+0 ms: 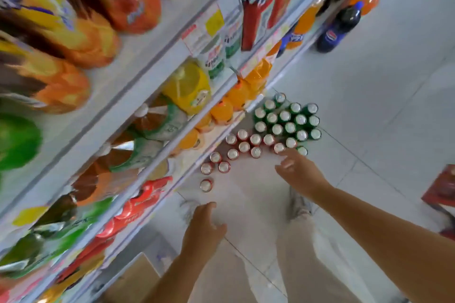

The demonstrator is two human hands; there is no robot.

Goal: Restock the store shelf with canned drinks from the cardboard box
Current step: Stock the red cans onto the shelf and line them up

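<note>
In the head view our right hand [299, 171] hangs just beside the red cans [243, 146] on the floor [369, 106] below the shelf [147, 61], fingers loose, empty. Our left hand [204, 226] seems empty too, though blurred. We should grip one can squarely, sparing its neighbours.

Bare floor [258, 179] lies free below the red cans [242, 146] and green cans [286, 120]; shelving [157, 76] walls the left.
</note>
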